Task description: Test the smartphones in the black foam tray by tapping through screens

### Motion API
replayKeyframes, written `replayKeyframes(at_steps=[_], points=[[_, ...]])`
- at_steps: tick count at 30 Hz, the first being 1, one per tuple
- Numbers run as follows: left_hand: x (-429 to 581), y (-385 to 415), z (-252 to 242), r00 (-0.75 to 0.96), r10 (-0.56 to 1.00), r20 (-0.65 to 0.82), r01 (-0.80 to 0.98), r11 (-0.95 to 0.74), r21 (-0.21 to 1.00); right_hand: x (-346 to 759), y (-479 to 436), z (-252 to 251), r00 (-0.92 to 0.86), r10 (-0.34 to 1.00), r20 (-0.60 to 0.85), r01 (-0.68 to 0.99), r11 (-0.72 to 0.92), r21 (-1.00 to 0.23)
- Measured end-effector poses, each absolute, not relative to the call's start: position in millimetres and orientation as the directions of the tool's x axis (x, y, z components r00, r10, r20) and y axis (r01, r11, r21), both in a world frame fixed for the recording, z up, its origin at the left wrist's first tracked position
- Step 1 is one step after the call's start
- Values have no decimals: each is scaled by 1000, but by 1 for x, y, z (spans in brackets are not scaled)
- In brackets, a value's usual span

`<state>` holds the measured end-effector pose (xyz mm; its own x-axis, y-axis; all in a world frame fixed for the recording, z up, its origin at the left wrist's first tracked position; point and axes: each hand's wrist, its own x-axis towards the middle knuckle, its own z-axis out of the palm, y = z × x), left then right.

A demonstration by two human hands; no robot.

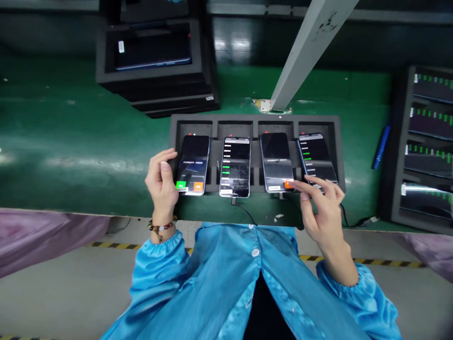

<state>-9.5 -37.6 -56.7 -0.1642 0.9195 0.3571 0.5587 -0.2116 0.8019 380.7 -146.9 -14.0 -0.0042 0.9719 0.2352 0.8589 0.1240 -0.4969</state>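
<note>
A black foam tray [255,119] lies at the table's front edge, with several smartphones propped in a row in its slots. My left hand [162,182] is at the tray's left end, fingers loosely bent beside the leftmost phone [194,160], whose dark screen shows a green and an orange button. Lists of text fill the second phone [235,165] and the rightmost phone [314,153]. My right hand [323,203] has its fingers stretched out, one fingertip at the orange button on the third phone [277,158]. Another finger covers the lower part of the rightmost phone.
Stacked black trays [155,78] holding a phone [152,53] stand at the back left. On the right, another tray [392,189] carries several lit phones, with a blue pen [381,147] beside it. A grey metal post [307,52] rises behind my tray. Cables [246,211] hang from its front.
</note>
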Motion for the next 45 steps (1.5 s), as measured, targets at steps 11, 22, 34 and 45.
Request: replayKeyframes(at_steps=[11, 22, 34, 45], points=[[-14, -45, -54, -162, 937, 311, 578, -165, 799, 381, -145, -12, 16, 966, 258, 843, 126, -523], [-42, -78, -49, 18, 931, 364, 678, -279, 680, 370, -142, -11, -10, 964, 267, 815, 163, -557], [-32, -79, -41, 251, 867, 431, 684, -474, 554, 368, -139, -10, -29, 957, 290, 816, 190, -545], [-32, -83, -30, 238, 904, 356, 700, -413, 583, 380, -139, -9, 69, 952, 299, 829, 112, -548]])
